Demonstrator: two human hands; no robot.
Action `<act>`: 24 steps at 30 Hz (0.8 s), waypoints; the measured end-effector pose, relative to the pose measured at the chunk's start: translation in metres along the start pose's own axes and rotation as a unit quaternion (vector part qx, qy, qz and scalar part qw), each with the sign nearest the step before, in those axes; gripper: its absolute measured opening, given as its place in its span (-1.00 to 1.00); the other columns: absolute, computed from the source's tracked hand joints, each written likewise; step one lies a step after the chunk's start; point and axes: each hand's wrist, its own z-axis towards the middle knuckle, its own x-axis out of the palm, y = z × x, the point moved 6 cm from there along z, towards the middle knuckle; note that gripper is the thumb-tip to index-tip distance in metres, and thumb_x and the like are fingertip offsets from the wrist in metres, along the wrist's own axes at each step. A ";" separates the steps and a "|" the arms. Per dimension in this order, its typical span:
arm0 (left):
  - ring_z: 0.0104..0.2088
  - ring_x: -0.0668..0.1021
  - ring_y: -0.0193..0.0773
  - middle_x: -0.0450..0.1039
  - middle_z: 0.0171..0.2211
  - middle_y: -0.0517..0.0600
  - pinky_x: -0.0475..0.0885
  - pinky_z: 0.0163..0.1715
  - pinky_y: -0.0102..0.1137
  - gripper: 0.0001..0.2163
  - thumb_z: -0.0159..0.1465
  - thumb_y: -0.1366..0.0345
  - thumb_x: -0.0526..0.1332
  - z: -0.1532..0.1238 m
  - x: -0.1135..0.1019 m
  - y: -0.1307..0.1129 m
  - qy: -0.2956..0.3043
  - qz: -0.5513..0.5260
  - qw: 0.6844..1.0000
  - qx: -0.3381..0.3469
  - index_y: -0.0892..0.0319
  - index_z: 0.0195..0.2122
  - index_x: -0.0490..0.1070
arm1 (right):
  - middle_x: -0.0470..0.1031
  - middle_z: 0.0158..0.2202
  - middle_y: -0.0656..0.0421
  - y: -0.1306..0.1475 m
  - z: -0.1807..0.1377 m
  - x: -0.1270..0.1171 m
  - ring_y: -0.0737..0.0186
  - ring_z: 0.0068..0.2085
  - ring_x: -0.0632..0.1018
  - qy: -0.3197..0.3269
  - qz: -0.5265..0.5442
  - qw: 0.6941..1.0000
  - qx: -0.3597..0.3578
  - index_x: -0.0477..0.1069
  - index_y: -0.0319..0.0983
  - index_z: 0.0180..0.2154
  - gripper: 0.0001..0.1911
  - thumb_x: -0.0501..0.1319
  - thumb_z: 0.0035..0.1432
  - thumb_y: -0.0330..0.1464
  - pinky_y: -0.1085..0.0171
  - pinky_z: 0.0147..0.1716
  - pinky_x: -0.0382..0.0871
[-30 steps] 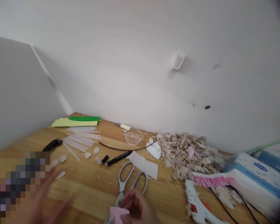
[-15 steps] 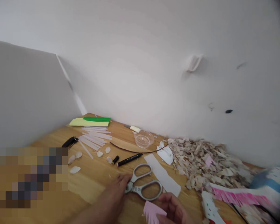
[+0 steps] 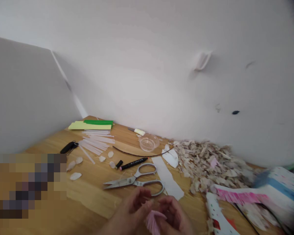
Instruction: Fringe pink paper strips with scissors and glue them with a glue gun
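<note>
A small pink paper strip with a fringed edge is held low in front of me, folded or curled at its top. My right hand pinches it from the right, fingers bent around it. At its left edge my left hand closes in, thumb and fingers curled against the paper; its exact grip is partly hidden. Just beyond the hands, metal scissors lie on the wooden table, blades slightly parted and pointing left. A white paper strip lies by their handles.
A black marker, its cap, a thin brown stem and a clear plastic dish lie farther back. White strips and green paper are at back left. A petal-like scrap heap fills the right.
My left hand has let go of the scissors, leaving them on the table, and has moved right to the pink fringed paper. The paper now looks more folded, and my view has shifted slightly.
</note>
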 end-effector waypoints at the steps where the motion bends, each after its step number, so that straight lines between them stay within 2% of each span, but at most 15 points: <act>1: -0.28 0.55 -0.14 0.51 -0.30 0.09 0.45 -0.29 -0.31 -0.71 0.16 0.09 0.15 0.001 0.004 0.001 -0.001 -0.028 1.000 -0.011 0.21 -0.23 0.39 | 0.35 -0.44 0.25 0.007 -0.001 -0.002 0.29 -0.40 0.42 -0.036 -0.013 0.999 -0.030 0.29 -0.18 -0.31 -0.70 0.33 -0.05 -0.24 0.33 -0.39 0.28; 4: -0.25 0.52 -0.17 0.48 -0.31 0.04 0.39 -0.23 -0.32 -0.65 0.10 -0.01 0.19 0.005 0.006 0.003 -0.011 -0.095 0.995 -0.025 0.17 -0.27 0.38 | 0.35 -0.42 0.24 0.023 -0.003 0.000 0.26 -0.38 0.43 -0.066 -0.068 0.993 -0.076 0.26 -0.18 -0.30 -0.80 0.23 0.00 -0.35 0.32 -0.39 0.28; 8: -0.37 0.51 -0.20 0.49 -0.44 0.02 0.38 -0.34 -0.36 -0.63 -0.03 -0.01 0.31 0.007 0.006 0.006 0.014 -0.140 0.989 -0.039 0.21 -0.40 0.42 | 0.33 -0.39 0.22 0.021 -0.002 0.007 0.22 -0.32 0.42 -0.021 -0.089 0.995 -0.029 0.22 -0.20 -0.31 -0.79 0.18 -0.06 -0.43 0.28 -0.34 0.28; 11: -0.51 0.46 -0.28 0.46 -0.55 -0.01 0.33 -0.47 -0.42 -0.66 -0.02 0.01 0.31 0.003 0.005 0.011 0.013 -0.150 0.987 -0.058 0.24 -0.50 0.43 | 0.35 -0.40 0.21 0.018 -0.002 0.012 0.21 -0.33 0.41 -0.005 -0.082 0.997 -0.007 0.22 -0.21 -0.36 -0.80 0.19 -0.11 -0.43 0.28 -0.36 0.26; 16: -0.58 0.39 -0.36 0.42 -0.61 -0.07 0.28 -0.54 -0.47 -0.67 0.01 0.01 0.29 0.001 -0.002 0.014 0.000 -0.149 0.987 -0.066 0.23 -0.55 0.40 | 0.36 -0.43 0.22 0.023 -0.001 0.020 0.24 -0.36 0.41 -0.014 -0.111 0.994 0.001 0.26 -0.23 -0.38 -0.82 0.15 -0.15 -0.48 0.31 -0.39 0.24; 20: -0.59 0.38 -0.36 0.41 -0.63 -0.08 0.27 -0.55 -0.48 -0.69 0.02 0.05 0.29 0.005 -0.009 0.009 -0.001 -0.132 0.990 -0.053 0.22 -0.57 0.41 | 0.37 -0.44 0.20 0.029 0.000 0.023 0.23 -0.38 0.40 -0.022 -0.146 0.989 0.002 0.30 -0.25 -0.41 -0.90 0.16 -0.07 -0.38 0.30 -0.39 0.24; 24: -0.60 0.36 -0.35 0.38 -0.65 -0.09 0.26 -0.57 -0.49 -0.71 0.05 0.07 0.27 0.005 -0.012 0.005 -0.010 -0.106 0.994 -0.035 0.21 -0.58 0.41 | 0.38 -0.46 0.17 0.031 -0.001 0.020 0.22 -0.40 0.39 -0.029 -0.191 0.981 0.002 0.34 -0.27 -0.43 -0.83 0.14 0.02 -0.27 0.28 -0.41 0.21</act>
